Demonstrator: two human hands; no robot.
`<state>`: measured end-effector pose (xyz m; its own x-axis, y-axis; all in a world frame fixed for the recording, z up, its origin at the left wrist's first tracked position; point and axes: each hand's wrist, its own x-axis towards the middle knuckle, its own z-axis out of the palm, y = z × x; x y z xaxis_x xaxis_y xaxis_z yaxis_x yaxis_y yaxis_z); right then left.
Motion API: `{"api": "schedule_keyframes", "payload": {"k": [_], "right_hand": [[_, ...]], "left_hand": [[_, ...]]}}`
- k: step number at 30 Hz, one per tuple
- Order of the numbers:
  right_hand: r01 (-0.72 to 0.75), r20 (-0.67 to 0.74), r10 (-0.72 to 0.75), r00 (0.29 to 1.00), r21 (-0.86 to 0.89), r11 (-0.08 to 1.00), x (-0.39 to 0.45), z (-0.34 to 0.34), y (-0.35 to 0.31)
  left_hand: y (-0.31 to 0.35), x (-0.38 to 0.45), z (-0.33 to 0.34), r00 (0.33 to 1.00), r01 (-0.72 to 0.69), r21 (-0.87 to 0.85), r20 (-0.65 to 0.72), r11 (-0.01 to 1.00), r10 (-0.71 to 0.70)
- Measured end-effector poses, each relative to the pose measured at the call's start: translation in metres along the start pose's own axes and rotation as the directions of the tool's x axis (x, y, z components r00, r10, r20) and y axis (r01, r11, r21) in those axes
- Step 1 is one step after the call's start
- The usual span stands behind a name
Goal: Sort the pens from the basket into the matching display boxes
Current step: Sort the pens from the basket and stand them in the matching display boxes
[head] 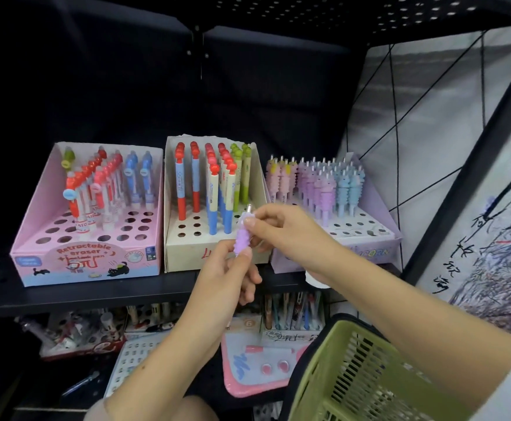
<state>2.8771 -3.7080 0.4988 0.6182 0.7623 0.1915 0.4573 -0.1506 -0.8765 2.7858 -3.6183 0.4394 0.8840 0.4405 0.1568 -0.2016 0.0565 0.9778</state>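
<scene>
We pinched purple pen (pixel 243 235) upright at both ends: left hand (pixel 228 273) low, right hand (pixel 281 229) on top. Lilac box (pixel 378 250) at 3 o'clock; basket (pixel 366 375) at 5.

The purple pen (pixel 243 235) pinched between the left hand (pixel 228 268) and right hand (pixel 278 229) has a soft-looking, matt, ridged sleeve like rubber or silicone, with a small shiny metal tip at its top. The pink display box (pixel 87 262), cream display box (pixel 184 250) and lilac display box (pixel 369 253) look like printed cardboard with a slight sheen, their punched inserts matt. The pens in the first two have smooth, glossy plastic barrels. The basket (pixel 354 387) is green moulded plastic, slotted and matt. The shelf (pixel 81 294) looks like black painted metal, and the panel above (pixel 354 10) is perforated.
</scene>
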Motion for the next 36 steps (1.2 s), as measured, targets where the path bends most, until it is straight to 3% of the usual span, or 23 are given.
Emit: {"api": "schedule_keyframes", "payload": {"k": [2,5,8,11,16,23,28,36], "right_hand": [[0.026,-0.077,-0.027,0.997,-0.011,1.0,-0.001,-0.009,0.001],[0.08,-0.318,-0.072,0.945,0.01,0.997,0.004,-0.04,-0.002],[0.137,-0.586,-0.169,0.792,-0.099,0.986,0.01,-0.082,-0.001],[0.037,-0.675,-0.256,0.692,-0.321,0.946,0.016,-0.116,0.009],[-0.11,-0.623,-0.272,0.734,-0.504,0.856,0.019,-0.136,0.033],[-0.12,-0.57,-0.229,0.789,-0.509,0.852,0.026,-0.138,0.027],[-0.163,-0.572,-0.22,0.79,-0.542,0.824,0.03,-0.14,0.029],[-0.255,-0.429,-0.043,0.902,-0.612,0.749,0.032,-0.129,0.057]], "left_hand": [[0.0,-0.001,0.005,1.0,-0.003,0.015,0.008,1.0,0.003],[-0.001,-0.003,0.006,0.999,-0.021,0.146,0.041,0.989,0.015],[0.001,-0.005,0.008,0.996,-0.062,0.263,0.084,0.963,0.041],[-0.001,-0.005,0.009,0.992,-0.093,0.346,0.112,0.934,0.057],[-0.006,-0.006,0.008,0.992,-0.09,0.392,0.122,0.916,0.045],[-0.005,-0.008,0.007,0.991,-0.098,0.397,0.123,0.912,0.053],[-0.003,-0.013,0.007,0.986,-0.138,0.399,0.14,0.906,0.088],[-0.004,-0.016,0.009,0.985,-0.142,0.386,0.145,0.912,0.092]]}}
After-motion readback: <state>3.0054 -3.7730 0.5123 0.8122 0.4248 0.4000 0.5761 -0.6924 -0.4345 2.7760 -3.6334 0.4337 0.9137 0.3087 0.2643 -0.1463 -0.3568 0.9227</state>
